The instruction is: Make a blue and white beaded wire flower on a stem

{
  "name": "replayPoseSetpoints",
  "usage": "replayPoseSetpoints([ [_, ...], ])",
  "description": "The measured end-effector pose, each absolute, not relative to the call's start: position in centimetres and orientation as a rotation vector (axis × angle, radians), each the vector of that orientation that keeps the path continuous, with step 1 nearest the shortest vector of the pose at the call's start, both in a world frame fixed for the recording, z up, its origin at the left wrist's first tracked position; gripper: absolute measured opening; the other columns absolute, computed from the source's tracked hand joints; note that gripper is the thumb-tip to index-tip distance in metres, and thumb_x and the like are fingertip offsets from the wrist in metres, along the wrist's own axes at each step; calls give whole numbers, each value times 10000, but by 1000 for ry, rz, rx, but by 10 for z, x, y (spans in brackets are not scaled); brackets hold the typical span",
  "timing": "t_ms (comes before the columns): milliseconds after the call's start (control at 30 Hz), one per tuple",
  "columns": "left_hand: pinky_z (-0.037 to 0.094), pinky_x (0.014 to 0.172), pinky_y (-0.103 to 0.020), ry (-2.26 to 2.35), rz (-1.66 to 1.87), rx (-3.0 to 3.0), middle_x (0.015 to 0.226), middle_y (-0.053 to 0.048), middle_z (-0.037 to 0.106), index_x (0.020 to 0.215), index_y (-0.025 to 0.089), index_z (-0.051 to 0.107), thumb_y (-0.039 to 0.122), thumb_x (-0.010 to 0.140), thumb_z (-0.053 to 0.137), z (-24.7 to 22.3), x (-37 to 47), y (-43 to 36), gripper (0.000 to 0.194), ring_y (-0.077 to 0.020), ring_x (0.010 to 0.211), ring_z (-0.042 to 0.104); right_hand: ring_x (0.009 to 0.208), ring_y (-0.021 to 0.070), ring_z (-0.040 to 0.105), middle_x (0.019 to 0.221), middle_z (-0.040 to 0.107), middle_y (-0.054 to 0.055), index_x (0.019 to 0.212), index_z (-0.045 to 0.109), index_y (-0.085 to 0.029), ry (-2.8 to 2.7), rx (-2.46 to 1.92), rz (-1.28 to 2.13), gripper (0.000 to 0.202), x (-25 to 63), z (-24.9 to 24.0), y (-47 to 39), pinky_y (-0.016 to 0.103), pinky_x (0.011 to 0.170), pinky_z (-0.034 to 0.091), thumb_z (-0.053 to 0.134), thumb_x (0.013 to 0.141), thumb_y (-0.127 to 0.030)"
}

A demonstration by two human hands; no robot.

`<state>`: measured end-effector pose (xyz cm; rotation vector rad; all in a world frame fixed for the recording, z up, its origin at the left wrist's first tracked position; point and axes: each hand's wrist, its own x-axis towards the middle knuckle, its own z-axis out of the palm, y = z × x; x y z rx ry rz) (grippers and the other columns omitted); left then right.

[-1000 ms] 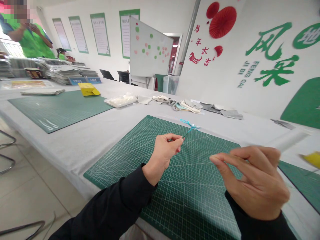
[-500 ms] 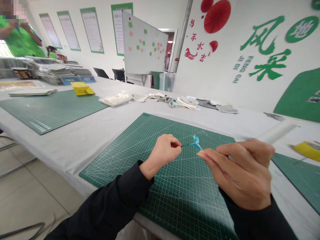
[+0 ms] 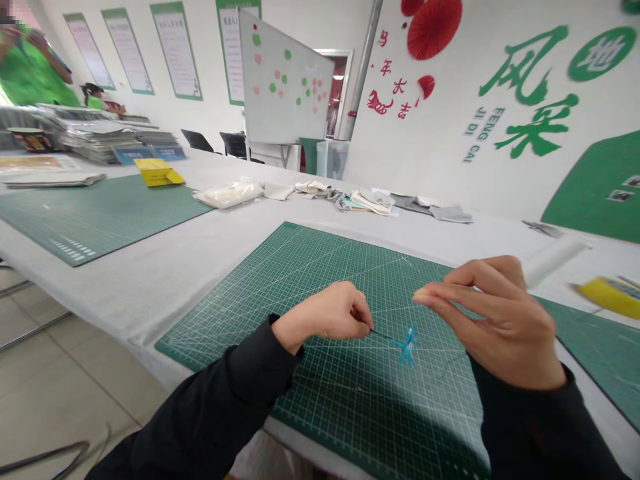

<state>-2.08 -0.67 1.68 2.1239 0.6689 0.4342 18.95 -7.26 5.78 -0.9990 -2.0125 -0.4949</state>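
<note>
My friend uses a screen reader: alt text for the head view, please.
A bare left hand holds a thin dark stem tipped with a branching blue piece over a gridded green cutting mat; the pinched right hand hovers nearby.

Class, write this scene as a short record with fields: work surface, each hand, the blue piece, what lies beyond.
Work surface: green gridded mat on white table
Left hand: grips thin dark stem
Right hand: pinched, apart from blue piece; nothing held can be made out
Blue piece: at the stem's far end; contact with mat unclear
Beyond: cloth pieces, plastic packet
</note>
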Motion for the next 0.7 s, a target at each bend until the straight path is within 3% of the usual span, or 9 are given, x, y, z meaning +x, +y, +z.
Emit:
replayPoseSetpoints([
  [233,406,552,-214,363,353,1933,693,-4,622,755,129,752,128,706,666,14,-22,-5,99,-81,598,530,728,155,459,678,598,-5,786,731,-268,-1845,-1024,-355,47,189,41,-56,319,664,394,722,782,-222],
  [367,370,479,-222,350,309,1762,662,6,588,760,122,748,210,713,704,13,-23,-6,109,-62,500,475,687,139,455,644,586,-14,752,742,-264,-1716,-1065,-299,43,184,29,-49,306,641,387,717,787,-265],
  [700,353,439,-202,355,291,1606,668,0,608,728,123,738,213,697,737,16,-22,-10,95,-40,460,458,689,137,451,625,556,-23,731,739,-251,-1584,-1150,-246,95,167,9,-39,297,627,380,694,807,-286],
])
